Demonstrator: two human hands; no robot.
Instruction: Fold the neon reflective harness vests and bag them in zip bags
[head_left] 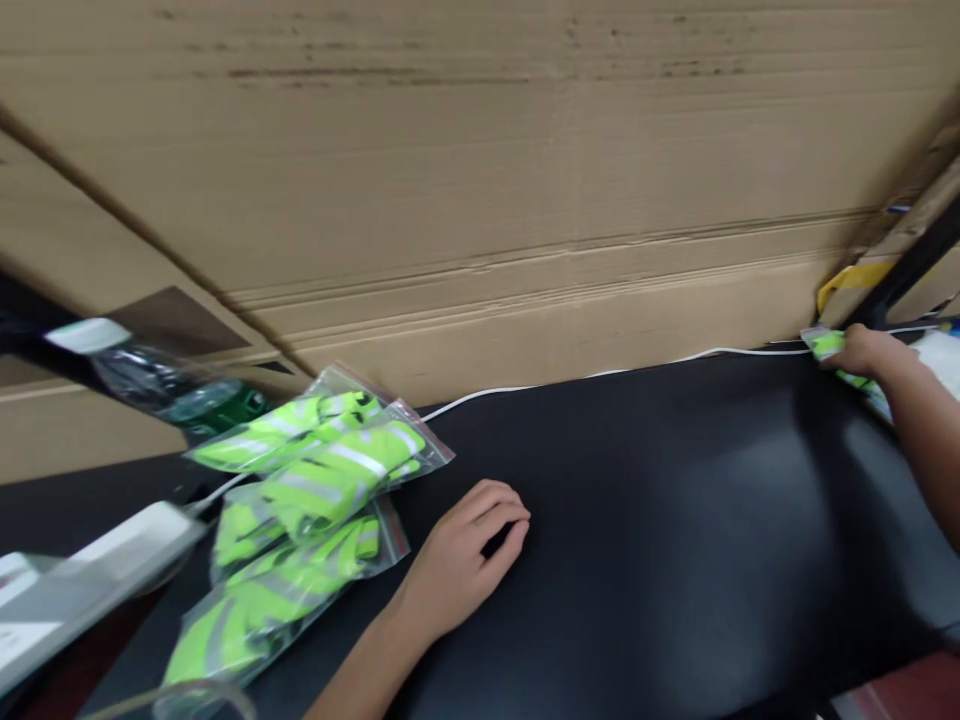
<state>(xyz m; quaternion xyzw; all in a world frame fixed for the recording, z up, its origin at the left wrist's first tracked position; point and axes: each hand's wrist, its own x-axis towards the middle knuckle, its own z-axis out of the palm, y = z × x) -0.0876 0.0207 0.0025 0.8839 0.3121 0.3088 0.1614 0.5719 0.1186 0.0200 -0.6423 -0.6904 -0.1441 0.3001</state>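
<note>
My left hand [476, 545] lies on the black tabletop [615, 520], fingers curled together and the thumb tip against them, with nothing visible in the grip. Just left of it is a pile of clear zip bags [341, 470] holding folded lime-yellow fabric with silver reflective stripes, which look like safety vests. At the far right, my right hand [866, 355] reaches out and grips a similar bagged reflective vest [827, 345]. My fingers cover part of this bag.
Tall cardboard [525, 180] walls off the back. A white cable [495, 390] runs along its foot. At the left are a white power strip [97, 580] and a plastic bottle with a green label [217, 405]. A white plastic item [941, 355] lies beyond my right wrist.
</note>
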